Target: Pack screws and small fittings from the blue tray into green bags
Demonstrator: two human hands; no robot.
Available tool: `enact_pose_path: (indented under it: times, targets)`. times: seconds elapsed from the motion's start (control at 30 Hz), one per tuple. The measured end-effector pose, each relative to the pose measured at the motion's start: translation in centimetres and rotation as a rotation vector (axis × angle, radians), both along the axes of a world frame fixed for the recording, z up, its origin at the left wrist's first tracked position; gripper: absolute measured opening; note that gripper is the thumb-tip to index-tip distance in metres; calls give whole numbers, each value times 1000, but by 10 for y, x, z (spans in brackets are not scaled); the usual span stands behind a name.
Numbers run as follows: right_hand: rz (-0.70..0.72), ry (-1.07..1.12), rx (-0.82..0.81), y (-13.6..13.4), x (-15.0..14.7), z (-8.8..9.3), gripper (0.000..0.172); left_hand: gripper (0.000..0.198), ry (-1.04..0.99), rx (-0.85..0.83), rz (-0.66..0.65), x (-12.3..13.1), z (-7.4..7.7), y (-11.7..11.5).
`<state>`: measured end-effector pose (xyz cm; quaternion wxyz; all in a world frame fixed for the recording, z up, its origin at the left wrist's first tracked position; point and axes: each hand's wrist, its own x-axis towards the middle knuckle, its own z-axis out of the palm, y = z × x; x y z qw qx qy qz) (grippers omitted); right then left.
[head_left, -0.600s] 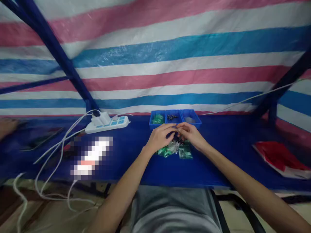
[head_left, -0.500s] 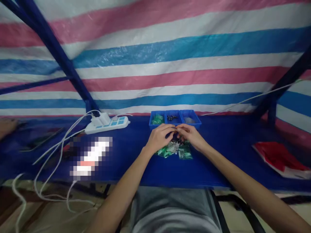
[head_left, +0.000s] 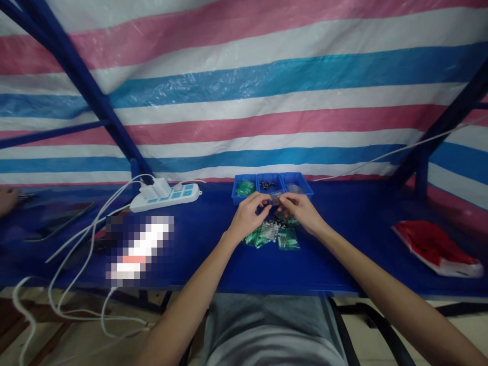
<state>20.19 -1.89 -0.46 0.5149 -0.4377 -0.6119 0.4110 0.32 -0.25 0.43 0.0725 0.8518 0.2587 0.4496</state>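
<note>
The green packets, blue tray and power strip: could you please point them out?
green packets (head_left: 265,235), head view, pile's middle.
blue tray (head_left: 236,197), head view, front wall.
power strip (head_left: 165,197), head view, top face.

One view only, worn on the person's head: it looks forward and down over the blue table (head_left: 362,208), whose near edge crosses the lower frame — the striped tarp wall (head_left: 244,101) fills the upper half. The left hand (head_left: 247,218) and right hand (head_left: 303,213) meet at centre frame, near the camera — the person's lap (head_left: 274,330) at the bottom edge
</note>
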Motion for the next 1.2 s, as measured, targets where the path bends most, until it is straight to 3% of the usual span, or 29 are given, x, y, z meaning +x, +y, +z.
enact_pose_path:
  times: [0.2,0.27,0.43,0.6,0.77,0.83,1.03,1.2]
  targets:
    - [-261,98,167,9,17,5,43,26,-49,31,183,-9,2,6]
    - [-335,96,219,10,22,8,37,28,-81,43,229,-12,3,9]
    - [-439,87,218,17,32,9,35,28,-84,62,281,-14,3,10]
    - [-447,-80,146,27,46,-1,41,31,-28,28,283,-13,4,10]
    - [-506,-318,124,29,54,-3,34,43,150,-70,268,-12,3,6]
    - [-461,-361,132,27,50,-1,28,37,203,-84,252,-11,1,5]
    - [-135,-654,150,17,30,-5,18,18,343,-90,179,-12,-8,8]
    - [-131,-750,134,17,27,-16,25,18,371,-85,146,-12,-9,9]
